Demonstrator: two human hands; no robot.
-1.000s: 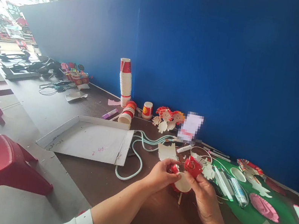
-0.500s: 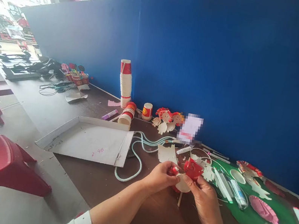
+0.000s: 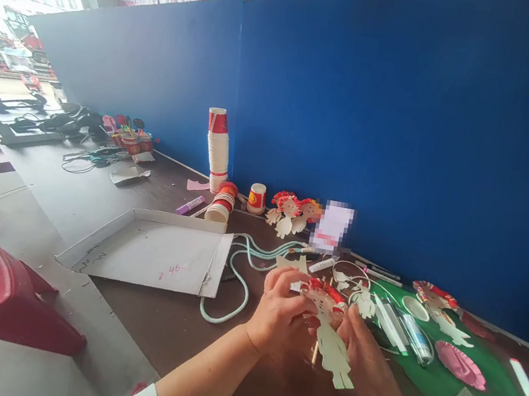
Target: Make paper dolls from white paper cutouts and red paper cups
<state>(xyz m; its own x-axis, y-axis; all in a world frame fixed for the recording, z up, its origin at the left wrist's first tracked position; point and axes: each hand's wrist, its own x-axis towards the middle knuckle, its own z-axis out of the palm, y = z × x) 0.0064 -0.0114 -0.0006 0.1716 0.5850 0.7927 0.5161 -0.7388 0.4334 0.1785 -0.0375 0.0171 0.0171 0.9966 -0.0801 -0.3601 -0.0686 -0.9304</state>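
Note:
Between my two hands is a paper doll (image 3: 334,350) with a pale cut-out body, a drawn face and curled red hair along the top of its head. My left hand (image 3: 278,312) is closed on the left side of the head, its fingers bent over the edge. At the right side of the head, my right hand (image 3: 360,339) grips with the thumb up; its other fingers are mostly hidden. A thin wooden stick (image 3: 315,353) shows below the head, beside the body. Just behind my left hand lies a cut piece of pale paper (image 3: 284,263).
A shallow white box lid (image 3: 159,251) and a pale blue cable (image 3: 248,290) lie left. Behind stand a tall paper cup stack (image 3: 218,153), an upturned cup (image 3: 257,198) and finished dolls (image 3: 287,212). Markers (image 3: 390,324) and a pink pleated disc (image 3: 460,364) lie on green material right.
The paper doll has been turned: its face and pale body now show, hanging down to the right, where the red printed side and plain back showed before. Both hands have shifted their grip.

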